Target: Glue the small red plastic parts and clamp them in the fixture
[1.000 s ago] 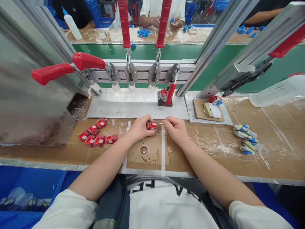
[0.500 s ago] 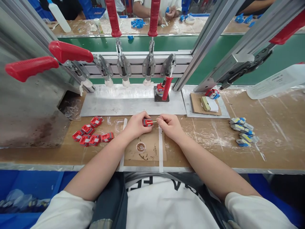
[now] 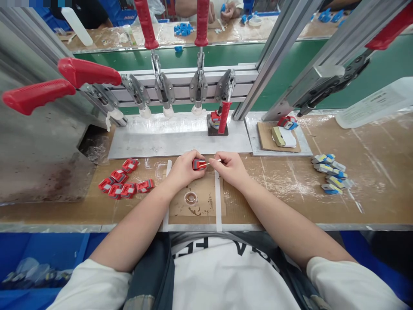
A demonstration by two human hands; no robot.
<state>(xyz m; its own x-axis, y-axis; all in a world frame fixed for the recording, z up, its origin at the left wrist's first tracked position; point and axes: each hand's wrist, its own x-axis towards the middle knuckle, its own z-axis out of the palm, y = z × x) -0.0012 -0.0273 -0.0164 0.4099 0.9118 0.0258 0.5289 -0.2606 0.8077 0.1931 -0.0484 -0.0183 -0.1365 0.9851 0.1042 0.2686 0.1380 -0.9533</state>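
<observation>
My left hand (image 3: 183,168) pinches a small red and grey plastic clip (image 3: 198,164) just above the brown cardboard-topped bench (image 3: 284,189). My right hand (image 3: 229,168) sits close on the clip's right, fingers closed on a thin pale stick (image 3: 213,162). The stick lies nearly level, left to right, its tip touching the clip's right face. Both hands are equally near the clip. Beneath them lies a small clear round dish (image 3: 191,198); a cluster of loose red clips (image 3: 122,184) lies to the left, blue and grey pieces (image 3: 332,174) well to the right, and red-handled toggle clamps (image 3: 180,86) stand behind.
</observation>
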